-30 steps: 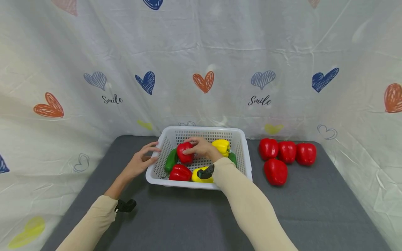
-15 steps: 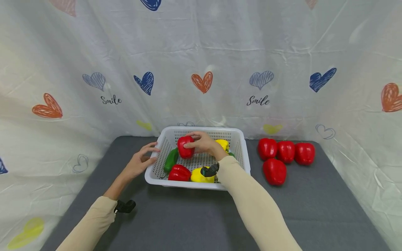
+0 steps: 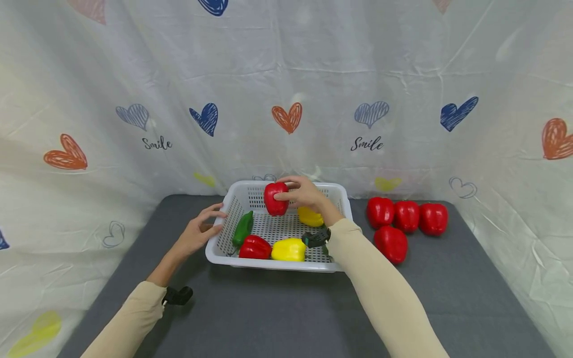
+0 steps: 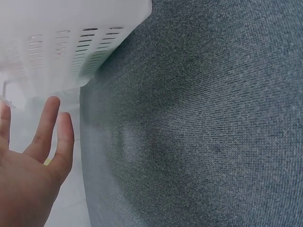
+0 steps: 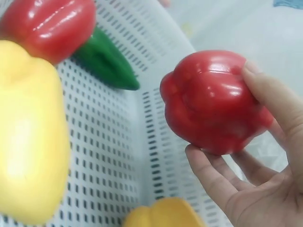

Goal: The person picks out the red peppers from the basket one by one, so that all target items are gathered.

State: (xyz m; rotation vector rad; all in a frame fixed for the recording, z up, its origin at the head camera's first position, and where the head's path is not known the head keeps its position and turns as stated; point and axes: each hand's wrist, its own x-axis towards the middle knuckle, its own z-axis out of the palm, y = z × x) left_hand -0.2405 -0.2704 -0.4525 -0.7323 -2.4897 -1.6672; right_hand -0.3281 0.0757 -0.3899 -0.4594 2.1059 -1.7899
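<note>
My right hand (image 3: 304, 195) grips a red bell pepper (image 3: 275, 199) between thumb and fingers, raised over the far part of the white basket (image 3: 215, 252). In the right wrist view the held pepper (image 5: 213, 101) hangs above the perforated floor. My left hand (image 3: 198, 231) is at the basket's left rim with its fingers spread and relaxed; in the left wrist view the hand (image 4: 33, 165) is beside the basket wall. Inside lie a green pepper (image 3: 243, 227), another red bell pepper (image 3: 255, 247) and a yellow one (image 3: 288, 249). A second yellow pepper (image 3: 310, 217) is partly behind my right hand.
Several red bell peppers (image 3: 391, 243) sit grouped on the dark grey table (image 3: 268, 313) to the right of the basket. A white curtain (image 3: 250, 64) printed with hearts hangs behind and at both sides. Something green shows partly behind my right wrist.
My right hand has lifted the red bell pepper from the basket floor, moving it up and to the right. The left hand stays at the left rim.
</note>
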